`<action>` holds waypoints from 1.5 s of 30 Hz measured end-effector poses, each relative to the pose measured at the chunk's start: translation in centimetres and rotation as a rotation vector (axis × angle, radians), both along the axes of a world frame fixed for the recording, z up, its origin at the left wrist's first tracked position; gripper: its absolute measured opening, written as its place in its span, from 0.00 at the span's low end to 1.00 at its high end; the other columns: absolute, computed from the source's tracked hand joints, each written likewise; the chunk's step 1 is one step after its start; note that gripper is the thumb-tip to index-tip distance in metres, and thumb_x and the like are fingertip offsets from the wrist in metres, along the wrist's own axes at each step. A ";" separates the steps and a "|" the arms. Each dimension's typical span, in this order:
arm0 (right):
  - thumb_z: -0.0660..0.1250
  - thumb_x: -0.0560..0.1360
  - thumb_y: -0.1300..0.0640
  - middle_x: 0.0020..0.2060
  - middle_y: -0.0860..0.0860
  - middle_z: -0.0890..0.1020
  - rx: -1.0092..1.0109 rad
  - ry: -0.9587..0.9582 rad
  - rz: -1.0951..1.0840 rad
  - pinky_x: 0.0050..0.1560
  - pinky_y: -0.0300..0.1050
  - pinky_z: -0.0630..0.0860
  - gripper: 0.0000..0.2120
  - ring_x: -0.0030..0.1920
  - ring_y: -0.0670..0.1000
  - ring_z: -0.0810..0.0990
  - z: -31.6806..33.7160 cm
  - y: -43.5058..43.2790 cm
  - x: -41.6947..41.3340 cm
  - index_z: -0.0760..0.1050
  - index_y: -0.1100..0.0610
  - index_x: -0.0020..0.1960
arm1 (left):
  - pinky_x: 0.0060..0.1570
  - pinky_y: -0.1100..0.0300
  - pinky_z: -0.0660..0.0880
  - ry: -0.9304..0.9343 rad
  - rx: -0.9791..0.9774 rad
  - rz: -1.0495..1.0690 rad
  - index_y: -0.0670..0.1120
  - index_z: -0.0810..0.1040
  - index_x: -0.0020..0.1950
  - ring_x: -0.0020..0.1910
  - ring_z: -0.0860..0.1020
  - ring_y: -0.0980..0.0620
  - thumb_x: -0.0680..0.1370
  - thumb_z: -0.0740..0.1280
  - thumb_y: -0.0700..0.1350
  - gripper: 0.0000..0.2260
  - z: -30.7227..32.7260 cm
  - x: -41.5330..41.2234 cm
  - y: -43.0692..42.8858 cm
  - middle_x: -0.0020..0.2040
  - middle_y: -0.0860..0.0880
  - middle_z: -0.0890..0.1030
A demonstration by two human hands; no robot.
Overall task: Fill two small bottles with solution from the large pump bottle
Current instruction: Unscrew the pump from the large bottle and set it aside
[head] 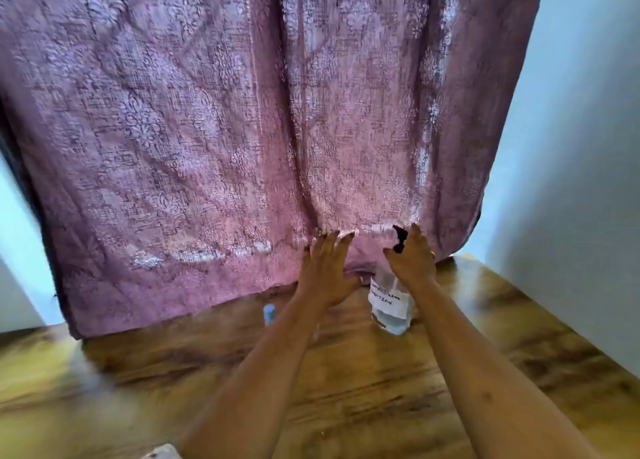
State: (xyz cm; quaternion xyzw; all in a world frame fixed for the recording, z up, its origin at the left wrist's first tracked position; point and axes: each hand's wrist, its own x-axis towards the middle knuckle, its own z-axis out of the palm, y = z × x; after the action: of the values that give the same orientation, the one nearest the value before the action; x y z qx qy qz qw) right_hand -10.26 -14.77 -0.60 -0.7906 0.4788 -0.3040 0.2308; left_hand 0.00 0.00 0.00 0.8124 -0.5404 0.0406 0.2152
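The large clear pump bottle (391,302) stands on the wooden table (346,382) at the back, with a white handwritten label and a black pump head. My right hand (412,257) is closed around the black pump head at its top. My left hand (327,268) hovers just left of the bottle, fingers spread, holding nothing. A small bottle with a light blue cap (269,313) stands on the table to the left of my left forearm, blurred. A second small bottle is not visible.
A purple patterned curtain (242,129) hangs right behind the bottles and reaches the table's back edge. A pale wall (588,147) rises on the right. A white object (162,453) pokes in at the bottom edge.
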 end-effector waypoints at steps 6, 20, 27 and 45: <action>0.69 0.72 0.48 0.58 0.60 0.75 0.097 -0.029 0.068 0.54 0.49 0.71 0.22 0.57 0.61 0.75 -2.5 -1.0 -1.6 0.72 0.60 0.60 | 0.73 0.43 0.49 0.127 0.074 -0.032 0.51 0.51 0.77 0.77 0.52 0.45 0.74 0.67 0.57 0.37 -1.8 -2.6 -2.1 0.78 0.48 0.53; 0.70 0.70 0.43 0.50 0.49 0.79 -0.066 -0.199 0.245 0.45 0.45 0.74 0.17 0.50 0.51 0.78 -3.3 1.6 -4.2 0.76 0.51 0.54 | 0.72 0.48 0.60 0.482 -0.254 0.116 0.46 0.54 0.76 0.74 0.59 0.50 0.62 0.64 0.63 0.46 -6.5 -7.6 -5.8 0.75 0.48 0.61; 0.74 0.66 0.46 0.42 0.47 0.76 -0.081 -0.325 0.292 0.41 0.43 0.71 0.15 0.45 0.51 0.76 -4.4 3.4 -5.0 0.75 0.53 0.45 | 0.63 0.48 0.70 0.647 -0.528 0.179 0.49 0.67 0.67 0.63 0.71 0.52 0.61 0.71 0.58 0.36 -9.3 -8.8 -4.0 0.63 0.51 0.70; 0.77 0.64 0.48 0.44 0.50 0.80 0.082 -0.658 0.433 0.47 0.42 0.77 0.14 0.46 0.47 0.80 -6.6 6.9 -5.6 0.77 0.52 0.44 | 0.54 0.72 0.70 0.591 -0.774 0.020 0.54 0.62 0.64 0.60 0.72 0.61 0.61 0.73 0.57 0.35 -11.7 -10.9 -0.7 0.60 0.51 0.70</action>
State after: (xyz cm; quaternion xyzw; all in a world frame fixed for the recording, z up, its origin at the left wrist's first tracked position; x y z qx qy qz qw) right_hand -15.84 -7.82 -7.20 -0.7238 0.2130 -0.4661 0.4621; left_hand -10.92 -0.70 -11.65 0.6547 -0.3935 0.0083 0.6453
